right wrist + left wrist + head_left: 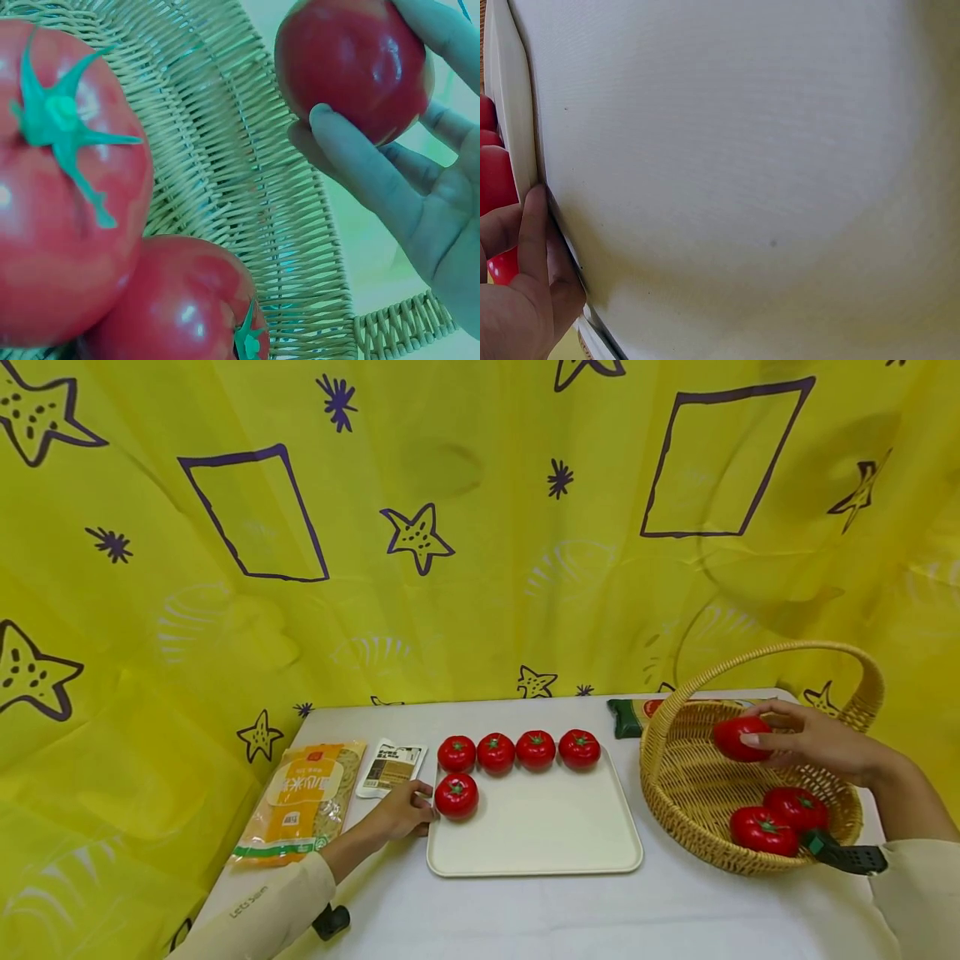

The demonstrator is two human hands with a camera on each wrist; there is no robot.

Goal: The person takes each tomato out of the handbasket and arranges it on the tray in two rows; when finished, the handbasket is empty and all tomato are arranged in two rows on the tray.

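Note:
My right hand grips a red tomato between thumb and fingers, over the wicker basket. Two more tomatoes with green stems lie inside: a front tomato and a second tomato against it. At the left edge of the white tray, my left hand holds the rim with its fingertips, as the left wrist view shows close up. Several tomatoes stand on the tray: a row along its back edge, ending in the right-hand tomato, and one tomato in front, near the left hand.
An orange-labelled food bag and a small white-and-brown packet lie left of the tray. Behind the basket is a green-ended package. The basket's tall handle arches up beside the right hand. A yellow curtain hangs behind the table.

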